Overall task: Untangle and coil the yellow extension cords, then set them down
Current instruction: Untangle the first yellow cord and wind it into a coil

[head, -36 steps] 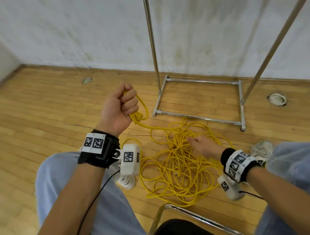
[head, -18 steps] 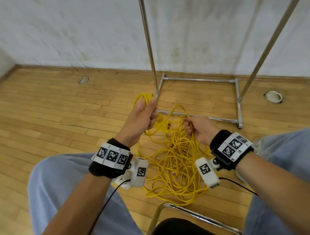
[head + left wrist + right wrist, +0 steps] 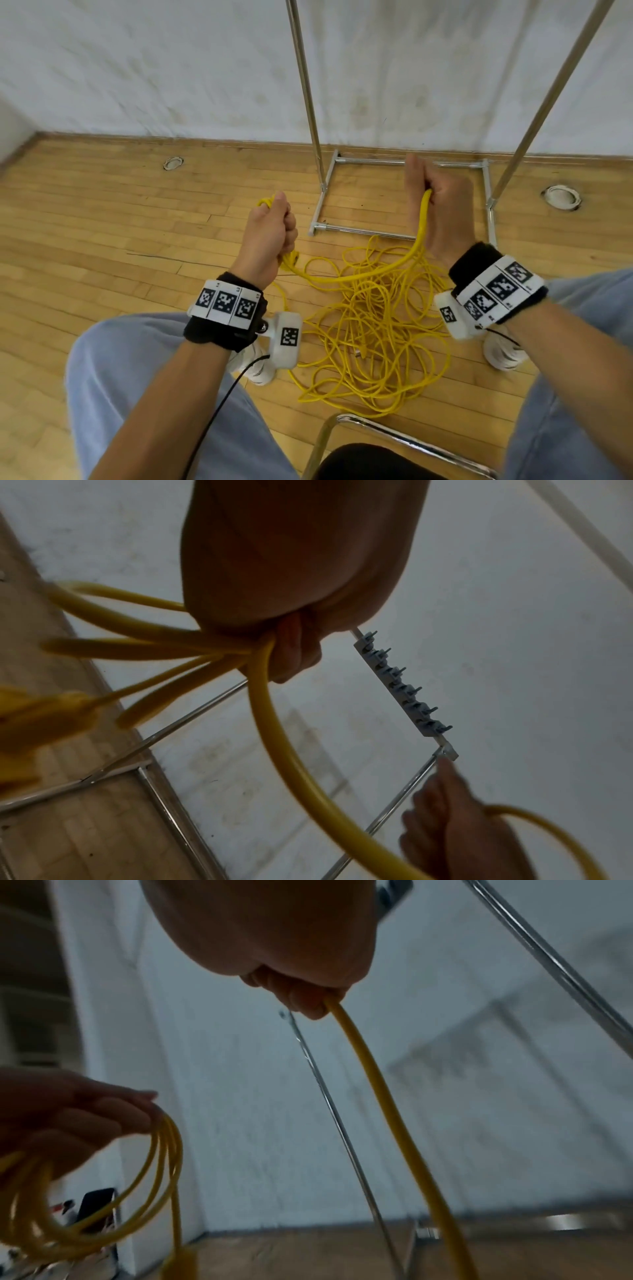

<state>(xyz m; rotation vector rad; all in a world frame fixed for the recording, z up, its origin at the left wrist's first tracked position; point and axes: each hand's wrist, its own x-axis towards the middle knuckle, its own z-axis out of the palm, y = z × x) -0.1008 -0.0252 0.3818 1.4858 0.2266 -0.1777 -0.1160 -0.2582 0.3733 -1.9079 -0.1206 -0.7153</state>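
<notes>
A tangled heap of yellow extension cord (image 3: 370, 346) lies on the wooden floor between my feet. My left hand (image 3: 272, 233) grips a small bundle of coiled loops (image 3: 143, 647), and a yellow plug (image 3: 291, 258) hangs just below the fist. One strand (image 3: 376, 274) sags from that fist across to my right hand (image 3: 435, 205), which is raised higher and to the right and grips this single strand (image 3: 373, 1074). The left hand with its loops (image 3: 154, 1153) also shows at the left of the right wrist view.
A chrome garment rack (image 3: 394, 161) stands on the floor against the white wall, its base frame just beyond the heap. Round floor fittings (image 3: 561, 197) sit at right and left (image 3: 173, 162). A chair's metal frame (image 3: 394, 431) is below me, and white shoes (image 3: 501, 353) flank the cord.
My right hand has lifted off the heap and drawn a strand up and out to the right. The left hand has stayed gripping its loops, with the two hands now wider apart.
</notes>
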